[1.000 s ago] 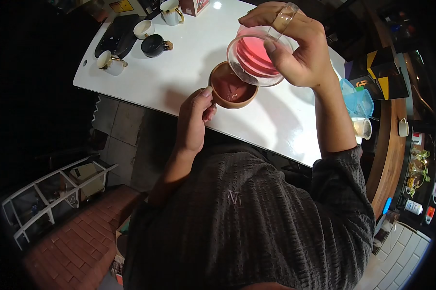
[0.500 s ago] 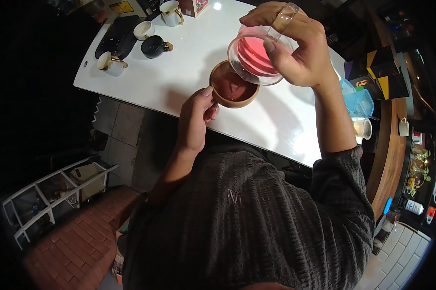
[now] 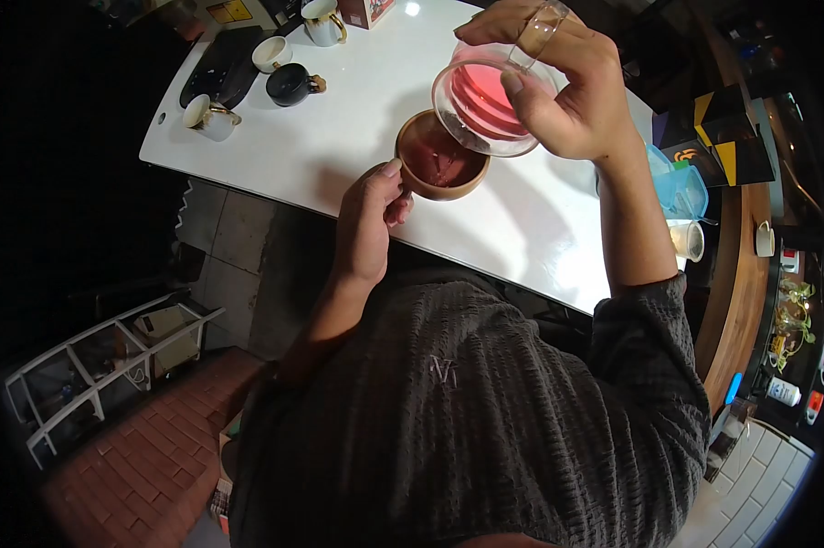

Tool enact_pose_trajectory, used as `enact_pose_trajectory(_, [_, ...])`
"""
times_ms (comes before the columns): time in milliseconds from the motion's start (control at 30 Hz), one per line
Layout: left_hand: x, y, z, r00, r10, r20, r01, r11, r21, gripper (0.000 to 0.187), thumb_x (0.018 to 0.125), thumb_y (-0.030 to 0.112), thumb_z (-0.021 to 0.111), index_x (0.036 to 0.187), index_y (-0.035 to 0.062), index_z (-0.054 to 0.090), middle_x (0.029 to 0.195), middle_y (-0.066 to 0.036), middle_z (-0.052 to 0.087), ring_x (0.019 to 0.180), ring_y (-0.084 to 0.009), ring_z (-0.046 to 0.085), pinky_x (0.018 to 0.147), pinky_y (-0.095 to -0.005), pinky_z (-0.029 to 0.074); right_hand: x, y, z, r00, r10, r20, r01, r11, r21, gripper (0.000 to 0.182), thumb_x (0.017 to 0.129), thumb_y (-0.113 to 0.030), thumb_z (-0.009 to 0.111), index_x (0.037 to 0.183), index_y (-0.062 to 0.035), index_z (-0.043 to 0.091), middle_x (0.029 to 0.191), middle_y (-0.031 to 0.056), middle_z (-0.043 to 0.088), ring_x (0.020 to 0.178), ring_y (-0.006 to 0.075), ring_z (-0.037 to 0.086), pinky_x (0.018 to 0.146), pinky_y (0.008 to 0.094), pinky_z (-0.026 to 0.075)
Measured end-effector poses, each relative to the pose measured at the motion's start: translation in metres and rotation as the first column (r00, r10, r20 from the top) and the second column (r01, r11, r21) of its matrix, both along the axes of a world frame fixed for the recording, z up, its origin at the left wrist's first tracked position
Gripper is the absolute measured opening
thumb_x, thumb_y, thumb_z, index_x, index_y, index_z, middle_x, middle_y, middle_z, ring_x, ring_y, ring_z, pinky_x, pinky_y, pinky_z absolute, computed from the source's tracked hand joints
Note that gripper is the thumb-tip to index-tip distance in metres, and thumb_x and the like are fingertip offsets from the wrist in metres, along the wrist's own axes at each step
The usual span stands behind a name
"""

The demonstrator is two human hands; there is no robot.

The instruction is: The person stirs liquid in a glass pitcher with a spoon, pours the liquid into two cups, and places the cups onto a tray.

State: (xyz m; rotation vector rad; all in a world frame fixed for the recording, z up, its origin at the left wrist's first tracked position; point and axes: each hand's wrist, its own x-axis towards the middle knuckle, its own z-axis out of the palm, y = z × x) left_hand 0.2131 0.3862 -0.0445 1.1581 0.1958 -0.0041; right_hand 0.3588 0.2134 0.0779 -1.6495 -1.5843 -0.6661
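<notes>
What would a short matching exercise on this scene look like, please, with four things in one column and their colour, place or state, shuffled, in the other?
Things
1. wooden cup
2. clear jug
3. black cup
4. left hand

Colours, places and states
A. on the table, next to a small white cup
B. at the side of the wooden cup, holding it
C. tilted in the right hand, pink contents showing
D. below the jug's lowered rim, reddish inside

Right pairs: 1-D, 2-C, 3-A, 4-B
</notes>
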Motion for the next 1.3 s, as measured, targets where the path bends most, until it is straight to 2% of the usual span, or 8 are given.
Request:
enact_pose_trajectory(100, [-0.001, -0.001, -0.001, 1.000, 0.001, 0.004, -0.001, 1.000, -0.001, 0.031, 0.095, 0.033, 0.045, 0.076, 0.0090, 0.052, 0.067, 0.003, 0.046, 0.061, -0.0054, 0.041, 0.057, -0.0212, 0.031, 0.002, 0.001, -0.005, 0.998, 0.056, -0.001, -0.056, 0.994, 0.091, 0.021, 0.074, -0.016, 0.061, 0.071, 0.0053, 0.063, 0.074, 0.0198, 0.066, 0.066, 0.0319, 0.066, 0.061, 0.0371, 0.052])
enact_pose_trajectory(200, [-0.001, -0.002, -0.001, 1.000, 0.005, 0.005, -0.005, 1.000, -0.005, 0.031, 0.094, 0.033, 0.046, 0.075, 0.0090, 0.051, 0.066, 0.003, 0.045, 0.060, -0.0055, 0.040, 0.057, -0.0214, 0.031, -0.003, -0.002, 0.002, 1.000, 0.000, 0.005, 0.000, 1.000, 0.007, 0.021, 0.073, -0.016, 0.061, 0.071, 0.0051, 0.063, 0.074, 0.0200, 0.066, 0.066, 0.0318, 0.066, 0.062, 0.0374, 0.052])
enact_pose_trajectory(400, [-0.003, -0.005, 0.000, 1.000, 0.014, 0.003, -0.014, 1.000, -0.011, 0.031, 0.094, 0.033, 0.046, 0.074, 0.0090, 0.050, 0.066, 0.003, 0.045, 0.060, -0.0056, 0.040, 0.057, -0.0217, 0.031, 0.004, 0.001, -0.009, 0.997, 0.073, 0.017, -0.074, 0.992, 0.098, 0.021, 0.073, -0.016, 0.061, 0.069, 0.0045, 0.062, 0.073, 0.0198, 0.065, 0.066, 0.0318, 0.066, 0.062, 0.0372, 0.052])
enact_pose_trajectory(600, [-0.004, -0.004, -0.003, 1.000, 0.018, 0.001, -0.018, 1.000, -0.017, 0.031, 0.094, 0.032, 0.046, 0.074, 0.0088, 0.050, 0.066, 0.003, 0.044, 0.060, -0.0058, 0.040, 0.057, -0.0218, 0.031, -0.003, -0.002, -0.002, 1.000, -0.007, 0.030, 0.007, 1.000, 0.015, 0.019, 0.073, -0.015, 0.061, 0.070, 0.0038, 0.062, 0.074, 0.0191, 0.066, 0.067, 0.0315, 0.066, 0.063, 0.0371, 0.051])
enact_pose_trajectory(700, [-0.005, -0.005, -0.004, 1.000, 0.029, -0.004, -0.029, 0.999, -0.026, 0.030, 0.094, 0.031, 0.046, 0.074, 0.0087, 0.050, 0.066, 0.003, 0.044, 0.060, -0.0058, 0.040, 0.057, -0.0217, 0.031, 0.002, 0.001, -0.010, 0.998, 0.030, 0.057, -0.035, 0.995, 0.097, 0.019, 0.073, -0.015, 0.061, 0.071, 0.0036, 0.062, 0.075, 0.0188, 0.066, 0.068, 0.0314, 0.066, 0.064, 0.0373, 0.051])
enact_pose_trajectory(900, [-0.006, -0.004, -0.005, 0.999, 0.033, -0.005, -0.034, 0.999, -0.035, 0.029, 0.094, 0.029, 0.046, 0.075, 0.0081, 0.051, 0.066, 0.003, 0.044, 0.061, -0.0058, 0.040, 0.057, -0.0216, 0.031, -0.016, 0.001, 0.007, 0.999, -0.053, -0.002, 0.053, 0.998, -0.015, 0.019, 0.072, -0.015, 0.060, 0.071, 0.0033, 0.063, 0.077, 0.0189, 0.067, 0.071, 0.0315, 0.066, 0.065, 0.0369, 0.052])
enact_pose_trajectory(1100, [-0.007, -0.002, -0.005, 0.999, 0.009, 0.032, -0.007, 0.999, -0.037, 0.025, 0.093, 0.025, 0.045, 0.076, 0.0073, 0.052, 0.066, 0.003, 0.044, 0.061, -0.0060, 0.040, 0.057, -0.0217, 0.032, -0.017, 0.003, 0.009, 0.992, -0.123, 0.020, 0.124, 0.990, -0.071, 0.018, 0.071, -0.015, 0.061, 0.073, 0.0026, 0.064, 0.078, 0.0177, 0.067, 0.073, 0.0315, 0.066, 0.068, 0.0370, 0.051])
enact_pose_trajectory(1300, [-0.007, 0.002, -0.007, 0.999, 0.024, 0.025, -0.023, 0.999, -0.044, 0.025, 0.093, 0.024, 0.045, 0.077, 0.0066, 0.052, 0.066, 0.003, 0.044, 0.061, -0.0060, 0.040, 0.057, -0.0218, 0.032, -0.012, 0.010, 0.004, 0.998, -0.044, 0.033, 0.045, 0.998, -0.037, 0.018, 0.071, -0.016, 0.061, 0.075, 0.0018, 0.064, 0.079, 0.0167, 0.066, 0.072, 0.0316, 0.065, 0.067, 0.0369, 0.049])
